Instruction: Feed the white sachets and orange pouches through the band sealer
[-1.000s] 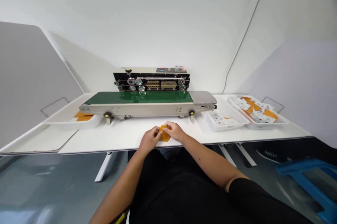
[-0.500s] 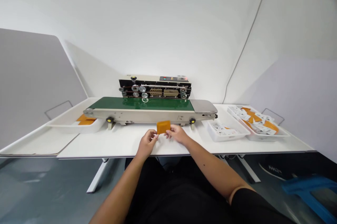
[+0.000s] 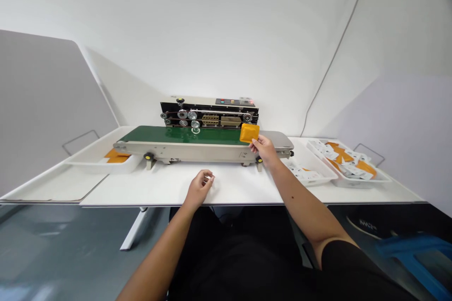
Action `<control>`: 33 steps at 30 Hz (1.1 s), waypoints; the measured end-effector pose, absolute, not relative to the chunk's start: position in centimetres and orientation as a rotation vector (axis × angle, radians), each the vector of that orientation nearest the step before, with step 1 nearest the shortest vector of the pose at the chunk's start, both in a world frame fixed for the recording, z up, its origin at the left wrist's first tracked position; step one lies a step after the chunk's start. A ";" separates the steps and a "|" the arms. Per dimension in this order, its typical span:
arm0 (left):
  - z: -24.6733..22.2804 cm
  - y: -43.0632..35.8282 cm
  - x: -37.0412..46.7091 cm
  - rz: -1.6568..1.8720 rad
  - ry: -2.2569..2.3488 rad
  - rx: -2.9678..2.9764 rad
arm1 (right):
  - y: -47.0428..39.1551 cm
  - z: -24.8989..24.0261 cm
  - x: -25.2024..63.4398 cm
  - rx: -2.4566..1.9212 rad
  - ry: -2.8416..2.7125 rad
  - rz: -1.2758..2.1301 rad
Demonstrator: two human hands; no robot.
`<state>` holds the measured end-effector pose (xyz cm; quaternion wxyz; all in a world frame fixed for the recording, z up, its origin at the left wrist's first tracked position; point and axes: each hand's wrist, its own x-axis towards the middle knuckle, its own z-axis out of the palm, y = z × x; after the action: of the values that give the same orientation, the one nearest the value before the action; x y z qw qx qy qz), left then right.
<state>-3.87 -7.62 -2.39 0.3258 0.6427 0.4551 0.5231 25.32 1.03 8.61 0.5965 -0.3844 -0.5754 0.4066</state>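
My right hand [image 3: 263, 149] pinches a small orange-yellow packet [image 3: 249, 133] by its lower right corner, thumb and fingers closed on it. The packet is upright in front of the right end of the green conveyor belt [image 3: 183, 135] and hides part of the band sealing machine [image 3: 210, 113] behind. Loosely curled above the white table [image 3: 233, 185], my left hand [image 3: 200, 189] has nothing in it. A gap shows between its thumb and forefinger.
At the right are a smaller white bin [image 3: 323, 179] and a larger bin [image 3: 383, 179] of orange and white packets. Another bin [image 3: 132, 165] at the left holds orange packets. A blue stool [image 3: 416, 249] stands low at the right.
My right hand has carried the packet up and to the right, from between both hands to the belt's right end. My left hand has let go and stayed near the table's front.
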 end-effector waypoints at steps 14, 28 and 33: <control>-2.3 -7.7 -4.0 1.339 1.226 1.728 | 7.2 12.1 29.2 -1.135 -0.976 0.956; -2.2 -7.7 -4.1 1.332 1.233 1.723 | 10.7 12.5 28.2 -1.284 -1.057 0.909; -1.9 -7.9 -4.0 1.324 1.229 1.719 | 9.7 12.5 33.9 -1.334 -1.042 0.515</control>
<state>-4.03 -7.85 -1.93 0.3182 0.6535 0.4672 0.5034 33.94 9.71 12.46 0.6333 -0.5835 -0.4558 0.2251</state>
